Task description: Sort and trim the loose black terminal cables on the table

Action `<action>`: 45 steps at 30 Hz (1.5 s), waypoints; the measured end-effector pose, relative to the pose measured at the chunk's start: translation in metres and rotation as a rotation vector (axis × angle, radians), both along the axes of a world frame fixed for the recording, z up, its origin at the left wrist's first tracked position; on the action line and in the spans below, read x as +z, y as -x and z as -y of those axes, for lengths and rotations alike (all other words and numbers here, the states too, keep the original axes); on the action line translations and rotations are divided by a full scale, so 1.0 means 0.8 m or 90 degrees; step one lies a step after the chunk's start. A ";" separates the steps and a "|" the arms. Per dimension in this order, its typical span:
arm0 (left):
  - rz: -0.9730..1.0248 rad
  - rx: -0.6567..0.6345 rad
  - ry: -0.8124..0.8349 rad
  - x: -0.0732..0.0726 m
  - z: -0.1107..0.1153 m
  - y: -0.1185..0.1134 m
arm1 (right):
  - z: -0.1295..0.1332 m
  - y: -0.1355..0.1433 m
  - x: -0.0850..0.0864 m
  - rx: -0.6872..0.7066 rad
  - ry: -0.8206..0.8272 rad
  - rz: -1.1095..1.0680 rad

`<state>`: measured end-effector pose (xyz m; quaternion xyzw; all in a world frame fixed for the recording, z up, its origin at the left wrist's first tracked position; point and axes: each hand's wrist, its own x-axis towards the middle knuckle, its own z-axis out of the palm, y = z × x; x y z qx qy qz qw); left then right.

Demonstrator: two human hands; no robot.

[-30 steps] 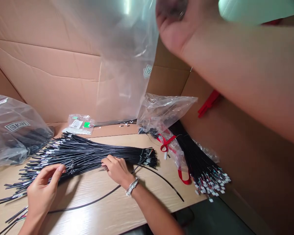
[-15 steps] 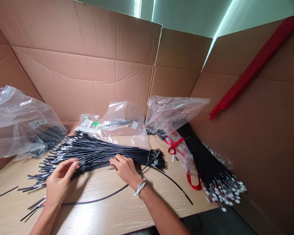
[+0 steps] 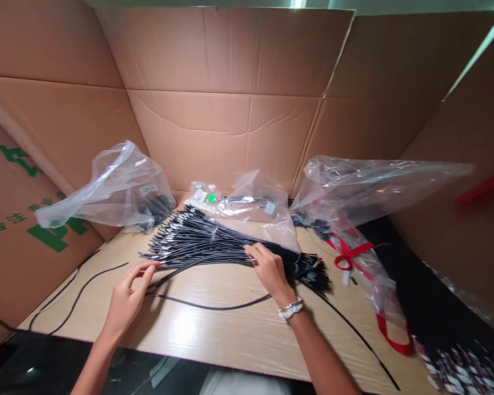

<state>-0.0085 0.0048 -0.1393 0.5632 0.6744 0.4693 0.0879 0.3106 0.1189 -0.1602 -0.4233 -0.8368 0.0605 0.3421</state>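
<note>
Cables (image 3: 230, 249) lie bundled mid-bench (image 3: 230, 334); since a second ago our view has swung left. Our right hand (image 3: 269, 269) stays pressed flat on them, while our left hand (image 3: 129, 293) pinches one loose cable's end.

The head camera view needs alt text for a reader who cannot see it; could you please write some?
Two bare hands work a bundle of black cables on a wooden table: the right hand rests on it, the left hand pinches cable ends. Clear plastic bags and cardboard walls surround them.
</note>
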 end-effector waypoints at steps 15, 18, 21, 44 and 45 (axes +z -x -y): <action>-0.199 -0.092 0.079 -0.046 0.061 0.065 | 0.002 -0.007 -0.003 0.014 -0.118 -0.034; -0.241 -0.123 0.109 -0.053 0.058 0.066 | 0.001 -0.008 -0.006 0.014 -0.122 -0.022; -0.253 -0.132 0.125 -0.056 0.056 0.065 | 0.001 -0.008 -0.008 0.013 -0.124 -0.024; -0.278 -0.119 0.138 -0.071 0.052 0.061 | 0.007 -0.008 0.004 0.028 -0.133 -0.030; -0.280 -0.117 0.135 -0.071 0.053 0.060 | 0.007 -0.009 0.004 0.026 -0.138 -0.030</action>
